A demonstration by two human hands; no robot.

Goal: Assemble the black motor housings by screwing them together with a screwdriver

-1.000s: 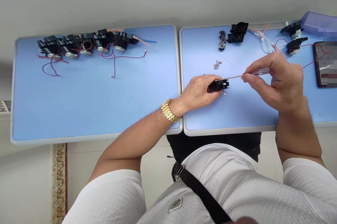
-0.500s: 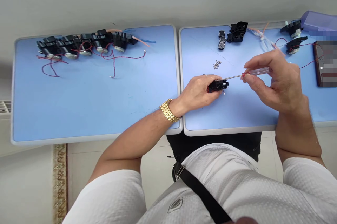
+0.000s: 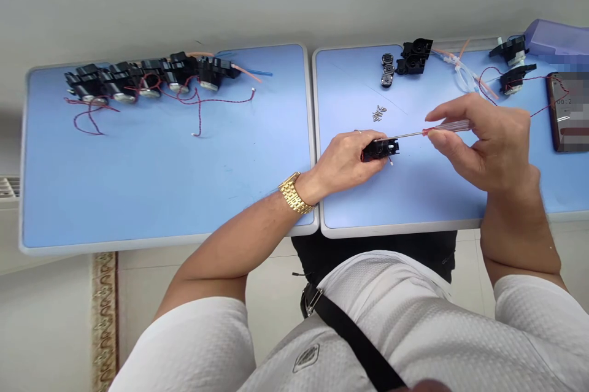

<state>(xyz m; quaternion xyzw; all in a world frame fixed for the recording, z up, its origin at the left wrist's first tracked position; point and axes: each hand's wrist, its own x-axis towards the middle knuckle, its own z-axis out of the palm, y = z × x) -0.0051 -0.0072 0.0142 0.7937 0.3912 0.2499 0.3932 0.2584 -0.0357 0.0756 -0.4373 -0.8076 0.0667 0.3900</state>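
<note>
My left hand [image 3: 347,162] is closed around a small black plastic housing [image 3: 381,149] near the middle of the right table, and a short wire with a white connector sticks out below it. Between the fingers and thumb of my right hand [image 3: 488,143] is a screwdriver [image 3: 448,127] with a clear handle. Its thin metal shaft points left, and the tip meets the top of the housing by my left fingers. The exact contact spot is too small to make out. Just beyond the housing lies a small pile of screws [image 3: 378,113].
Several black motor units [image 3: 150,82] with red wires line the back of the left table [image 3: 138,196]. On the right table stand round metal parts [image 3: 387,70], black housings [image 3: 414,57], clear tubing [image 3: 464,73], more black assemblies [image 3: 513,67], a phone [image 3: 568,116] and a purple bin [image 3: 556,37].
My right hand has shifted slightly, its fingers a little lower and turned on the screwdriver handle. The left hand and the black housing stay in place.
</note>
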